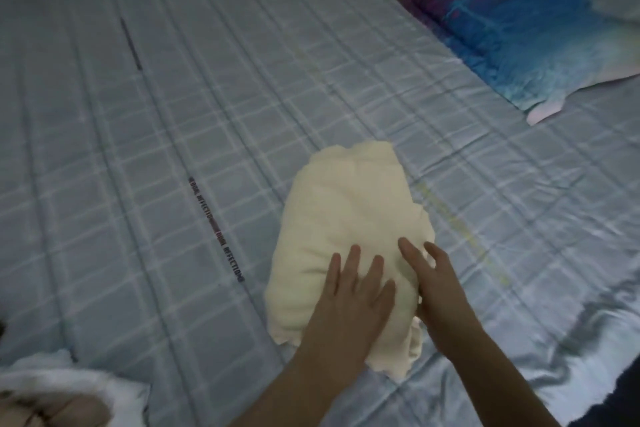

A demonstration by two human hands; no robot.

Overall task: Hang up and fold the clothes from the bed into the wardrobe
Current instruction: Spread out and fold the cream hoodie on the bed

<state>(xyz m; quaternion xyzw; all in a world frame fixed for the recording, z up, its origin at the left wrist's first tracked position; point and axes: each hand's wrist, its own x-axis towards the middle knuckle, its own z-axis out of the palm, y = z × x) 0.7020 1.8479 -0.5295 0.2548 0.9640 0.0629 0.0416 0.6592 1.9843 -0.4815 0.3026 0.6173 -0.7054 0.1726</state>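
A bedroom in a home, dimly lit.

A wide bed (173,114) fills the view, covered in a pale blue checked sheet (242,62) with a line of printed lettering (216,229) running down it. A pillow (512,28) in a purple-and-blue printed case lies near the far right corner, and white bedding or cloth (69,385) is bunched at the near left edge.

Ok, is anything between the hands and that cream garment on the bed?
Nothing visible. The left hand lies flat on the folded cream garment, and the right hand touches its right edge. Only bare bed sheet surrounds it. The wardrobe is out of view.
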